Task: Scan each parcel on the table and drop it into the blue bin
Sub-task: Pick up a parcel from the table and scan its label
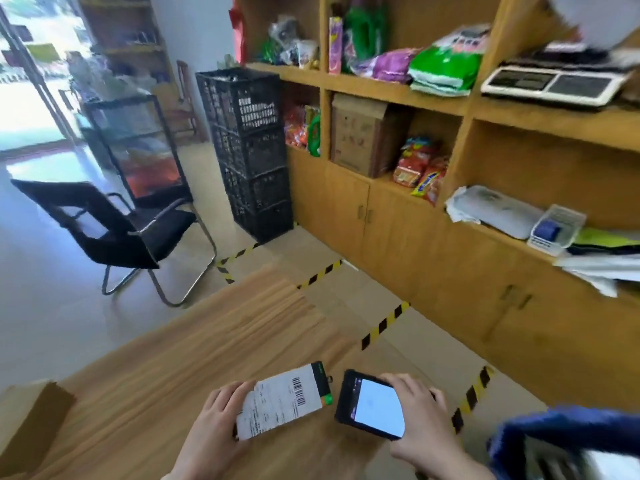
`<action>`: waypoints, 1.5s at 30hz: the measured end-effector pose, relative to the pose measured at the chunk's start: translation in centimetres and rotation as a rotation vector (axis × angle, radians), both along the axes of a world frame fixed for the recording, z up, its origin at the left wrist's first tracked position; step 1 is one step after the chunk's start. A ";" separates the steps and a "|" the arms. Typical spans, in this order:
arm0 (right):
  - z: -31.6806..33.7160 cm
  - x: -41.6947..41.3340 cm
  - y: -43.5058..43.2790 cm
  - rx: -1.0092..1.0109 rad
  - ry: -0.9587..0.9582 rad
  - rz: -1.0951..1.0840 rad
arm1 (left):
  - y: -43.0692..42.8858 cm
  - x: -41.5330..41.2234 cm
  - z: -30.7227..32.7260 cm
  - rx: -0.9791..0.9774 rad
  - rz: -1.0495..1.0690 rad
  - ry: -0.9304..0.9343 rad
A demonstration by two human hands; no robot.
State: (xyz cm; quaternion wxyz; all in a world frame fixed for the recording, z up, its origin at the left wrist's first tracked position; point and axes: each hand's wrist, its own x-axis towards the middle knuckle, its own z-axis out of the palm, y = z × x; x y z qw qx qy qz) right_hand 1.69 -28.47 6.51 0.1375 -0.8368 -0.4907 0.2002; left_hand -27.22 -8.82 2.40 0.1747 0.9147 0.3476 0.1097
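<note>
A light wooden table (pixel 145 368) fills the lower view. At 4 o'clock, the blurred blue bin (pixel 554 431). The right hand (pixel 420 422) clasps a black handheld scanner (pixel 372 405); at its 9 o'clock, the left hand (pixel 216 415) grips a small white-labelled parcel (pixel 282 398).

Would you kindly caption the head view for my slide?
Left hand holds a labelled parcel beside the scanner in the right hand.

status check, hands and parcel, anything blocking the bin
Left hand holds parcel, label up. Right hand holds scanner beside it. Blue bin at right, path open.
</note>
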 end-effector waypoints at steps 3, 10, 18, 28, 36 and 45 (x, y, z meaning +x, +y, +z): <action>0.1 5.1 -5.6 0.020 0.030 -0.153 | -1.6 7.9 -0.2 0.023 -0.101 0.008; -0.5 13.3 -21.1 0.028 0.085 -0.658 | -9.3 27.2 -0.6 -0.078 -0.394 0.115; -2.1 14.6 -35.6 -0.008 0.141 -1.096 | -20.8 41.5 -2.5 -0.178 -0.732 0.318; -6.5 15.8 -39.7 0.048 0.330 -1.553 | -29.3 54.7 -9.6 -0.301 -1.147 0.512; -14.9 20.0 -38.0 0.014 0.450 -1.889 | -34.1 62.6 -21.0 -0.153 -1.314 0.663; -26.7 23.6 -39.1 -0.119 0.370 -2.041 | -37.8 65.4 -33.8 -0.004 -1.371 0.748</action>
